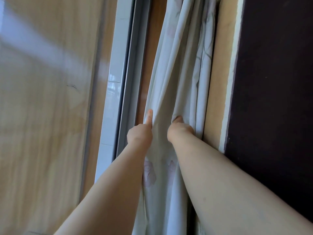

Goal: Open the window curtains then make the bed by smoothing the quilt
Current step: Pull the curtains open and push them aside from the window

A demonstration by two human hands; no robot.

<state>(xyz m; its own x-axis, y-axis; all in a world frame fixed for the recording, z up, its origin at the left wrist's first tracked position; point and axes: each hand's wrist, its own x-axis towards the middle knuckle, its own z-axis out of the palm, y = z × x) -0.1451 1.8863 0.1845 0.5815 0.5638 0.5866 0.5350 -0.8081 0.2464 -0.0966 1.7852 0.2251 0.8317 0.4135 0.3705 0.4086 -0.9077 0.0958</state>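
A pale green curtain with faint pink flowers hangs bunched in folds against the right side of the window. My left hand grips its left edge, thumb pointing up along the fabric. My right hand holds a fold further right, its fingers buried in the cloth. Both arms reach forward and up. The bed and quilt are out of view.
A grey window frame runs up just left of the curtain, with glass beyond it. A tan wooden jamb and a dark panel stand to the right.
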